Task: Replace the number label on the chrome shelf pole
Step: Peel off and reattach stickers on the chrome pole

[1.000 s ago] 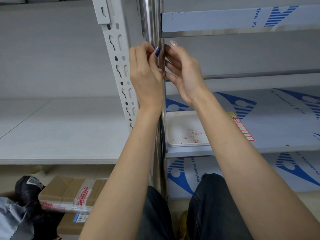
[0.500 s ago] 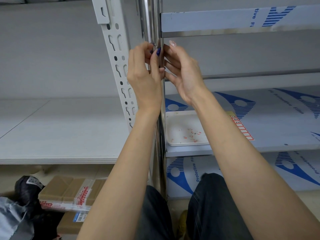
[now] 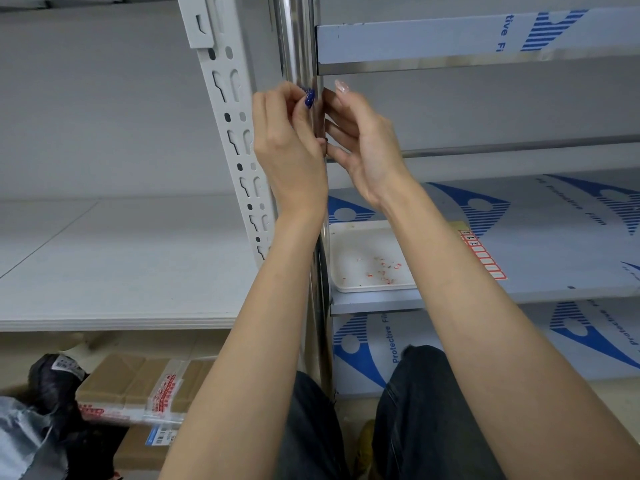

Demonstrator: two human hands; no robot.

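Observation:
The chrome shelf pole (image 3: 294, 39) runs upright through the middle of the view. My left hand (image 3: 287, 147) is curled against its front, thumb and forefinger pinched together on the pole's surface. The number label itself is hidden under those fingers. My right hand (image 3: 367, 143) comes in from the right, its fingers curled round the pole's right side and its forefinger raised. A strip of red-framed labels (image 3: 483, 258) lies on the shelf to the right.
A white tray (image 3: 346, 289) with small red and white scraps sits on the film-covered shelf beside the pole. A white slotted upright (image 3: 232, 133) stands just left of my hands. Cardboard boxes (image 3: 138, 386) and a black bag (image 3: 52, 379) lie on the floor at lower left.
Both hands stay at the same spot on the pole. My left thumb and fingers have shifted slightly against the pole's surface.

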